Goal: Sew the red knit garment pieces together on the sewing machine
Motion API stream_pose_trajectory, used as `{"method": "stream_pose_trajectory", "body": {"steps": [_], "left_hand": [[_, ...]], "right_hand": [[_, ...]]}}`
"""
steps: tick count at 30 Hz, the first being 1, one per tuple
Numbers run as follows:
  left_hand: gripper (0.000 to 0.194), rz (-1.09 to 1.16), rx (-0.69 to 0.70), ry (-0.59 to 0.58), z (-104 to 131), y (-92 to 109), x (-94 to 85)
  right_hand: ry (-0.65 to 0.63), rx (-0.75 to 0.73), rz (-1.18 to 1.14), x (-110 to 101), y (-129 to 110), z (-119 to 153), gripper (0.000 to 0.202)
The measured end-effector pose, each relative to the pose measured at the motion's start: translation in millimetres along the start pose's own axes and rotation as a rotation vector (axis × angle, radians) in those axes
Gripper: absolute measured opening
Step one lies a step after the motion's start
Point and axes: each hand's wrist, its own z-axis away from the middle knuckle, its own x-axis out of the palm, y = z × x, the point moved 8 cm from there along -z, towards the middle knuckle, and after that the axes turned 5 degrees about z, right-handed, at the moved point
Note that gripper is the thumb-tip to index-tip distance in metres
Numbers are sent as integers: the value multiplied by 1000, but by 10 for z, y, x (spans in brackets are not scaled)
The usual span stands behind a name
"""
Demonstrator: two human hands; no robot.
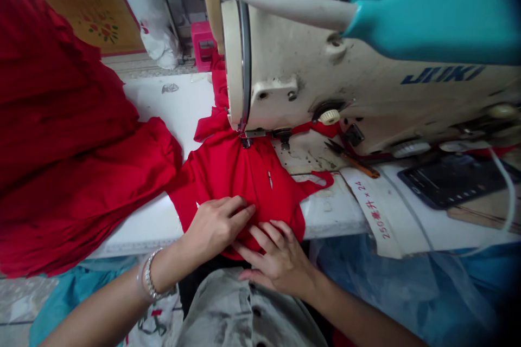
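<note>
The left hand (215, 222) lies on a red fabric piece (244, 173), its fingers bent and drawn close together, with the thumb against the forefinger; whether a fold is pinched between them cannot be told. The right hand (279, 260) is just beside it at the near edge of the same piece, its fingers moderately spread and the fingertips touching the cloth, while the thumb sits lower, beyond that edge. A beaded bracelet (150, 276) circles the left wrist

The red fabric piece lies creased on the white sewing table (191, 87), its far part under the presser foot (246, 142) of the JUKI sewing machine (293, 59). A narrow strap-like end of it reaches to the right, and more red cloth extends behind the needle area. To the left, a large heap of red fabric (81, 146) covers the table and hangs over its front edge

Right of the presser foot, orange-handled thread snips (358, 165) lie at the machine bed, near a printed cardboard strip (382, 217) that bends over the table edge. A dark smartphone (451, 179) rests farther right, with a white cable (504, 184) beside it. A teal-and-grey frame (431, 21) stretches across the machine's top, and a pink plastic stool (201, 46) stands beyond the table
</note>
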Motion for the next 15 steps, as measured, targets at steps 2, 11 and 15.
{"method": "stream_pose_trajectory", "body": {"steps": [2,11,15], "left_hand": [[32,-20,-17,-26,-5,-9,11],[28,-116,-18,-91,-55,-59,70],[29,-150,-27,-121,-121,-199,83]], "right_hand": [[-7,-3,-18,-36,-2,-15,56],[8,116,-253,-254,813,-645,44],[-124,-2,-155,43,1001,-865,43]]}}
